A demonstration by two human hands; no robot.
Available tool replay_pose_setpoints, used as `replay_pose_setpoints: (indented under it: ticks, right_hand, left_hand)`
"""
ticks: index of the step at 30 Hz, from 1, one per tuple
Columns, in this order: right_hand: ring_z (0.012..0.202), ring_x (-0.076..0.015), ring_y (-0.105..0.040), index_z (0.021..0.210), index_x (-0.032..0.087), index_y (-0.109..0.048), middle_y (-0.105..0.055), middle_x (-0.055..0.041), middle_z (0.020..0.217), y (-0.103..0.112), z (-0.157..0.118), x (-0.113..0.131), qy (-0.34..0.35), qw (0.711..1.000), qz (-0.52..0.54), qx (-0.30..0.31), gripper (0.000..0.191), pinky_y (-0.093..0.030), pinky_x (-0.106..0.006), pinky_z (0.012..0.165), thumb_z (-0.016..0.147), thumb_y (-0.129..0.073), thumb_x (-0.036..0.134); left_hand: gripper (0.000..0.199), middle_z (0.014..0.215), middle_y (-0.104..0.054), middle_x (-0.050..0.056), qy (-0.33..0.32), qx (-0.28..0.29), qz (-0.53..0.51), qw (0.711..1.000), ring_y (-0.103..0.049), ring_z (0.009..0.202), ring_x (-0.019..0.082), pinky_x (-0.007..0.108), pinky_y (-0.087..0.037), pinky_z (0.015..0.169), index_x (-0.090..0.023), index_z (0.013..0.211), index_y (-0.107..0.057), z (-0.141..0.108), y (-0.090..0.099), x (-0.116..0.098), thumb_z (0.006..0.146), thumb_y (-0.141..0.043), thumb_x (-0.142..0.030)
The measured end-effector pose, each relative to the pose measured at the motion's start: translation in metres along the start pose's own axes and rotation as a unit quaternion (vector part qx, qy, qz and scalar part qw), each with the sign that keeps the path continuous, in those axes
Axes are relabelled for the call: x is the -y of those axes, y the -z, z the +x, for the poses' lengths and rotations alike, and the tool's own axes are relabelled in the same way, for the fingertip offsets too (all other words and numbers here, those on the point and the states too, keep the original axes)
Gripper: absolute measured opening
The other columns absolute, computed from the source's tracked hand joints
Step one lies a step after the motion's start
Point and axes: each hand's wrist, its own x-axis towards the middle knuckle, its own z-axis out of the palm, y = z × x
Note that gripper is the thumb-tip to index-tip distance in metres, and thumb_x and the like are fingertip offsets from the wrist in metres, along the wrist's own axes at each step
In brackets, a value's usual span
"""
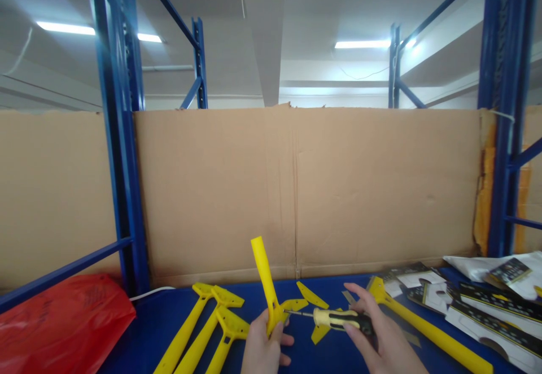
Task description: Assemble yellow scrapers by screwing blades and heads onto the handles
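Note:
My left hand (pixel 266 344) grips a yellow plastic scraper (pixel 264 272) by its head, with the handle pointing up and slightly left. In my right hand (pixel 383 343) is a screwdriver (pixel 332 318) with a cream and black grip. Its shaft points left, and the tip meets the scraper's head beside my left fingers; the exact contact is too small to make out. My right index finger is raised off the grip. Loose yellow plastic pieces (pixel 312 295) lie just behind and below the shaft. A thin metal blade (pixel 349 298) shows near my right fingertips.
Several yellow scrapers (pixel 197 329) lie at left on the blue tabletop (pixel 139 334). A long yellow scraper (pixel 436 329) lies at right, beside printed cards (pixel 495 323). A red plastic bag (pixel 63 323) sits far left. Cardboard (pixel 220 193) and blue rack posts (pixel 122 137) stand behind.

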Motion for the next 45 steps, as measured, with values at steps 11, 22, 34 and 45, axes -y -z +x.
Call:
replay_pose_setpoints:
  ticks: [11,22,34,45]
  right_hand:
    - [0.091,-0.0198,-0.066,0.113,0.023,-0.043,-0.063,-0.0076,0.103,0.001,-0.003,-0.004,0.013,1.000,0.005,0.004,0.027,-0.055,-0.027,0.074,0.086,-0.039,0.027]
    - [0.088,-0.0241,-0.071,0.107,0.026,-0.056,-0.074,-0.0073,0.101,0.001,0.002,-0.005,-0.033,0.999,-0.022,0.001,0.029,-0.055,-0.030,0.077,0.091,-0.037,0.040]
    - [0.092,-0.0201,-0.067,0.119,0.021,-0.040,-0.064,-0.0088,0.104,-0.002,0.000,-0.013,-0.009,0.999,0.031,0.037,0.036,-0.054,-0.029,0.078,0.083,-0.042,0.028]
    - [0.093,-0.0249,-0.068,0.130,0.019,-0.042,-0.069,-0.0101,0.099,0.001,-0.003,-0.003,-0.059,0.998,-0.011,-0.012,0.051,-0.053,-0.033,0.080,0.088,-0.036,0.046]
  left_hand:
    - [0.031,0.096,-0.062,0.015,-0.007,0.002,0.013,1.000,-0.063,0.064,0.014,0.019,-0.045,0.039,-0.003,0.104,-0.054,-0.002,-0.001,-0.002,0.075,-0.050,-0.012]
    - [0.030,0.098,-0.061,0.017,-0.012,0.001,0.011,1.000,-0.063,0.065,0.015,0.019,-0.046,0.039,-0.002,0.103,-0.053,0.001,0.000,0.000,0.075,-0.048,-0.012]
    - [0.030,0.093,-0.062,0.015,-0.012,-0.006,0.003,1.000,-0.063,0.063,0.015,0.020,-0.046,0.038,-0.004,0.101,-0.054,0.000,0.000,-0.001,0.072,-0.053,-0.012]
    - [0.031,0.095,-0.061,0.016,-0.010,-0.004,0.020,1.000,-0.062,0.062,0.014,0.019,-0.045,0.037,-0.003,0.103,-0.052,-0.002,-0.002,-0.001,0.074,-0.050,-0.012]
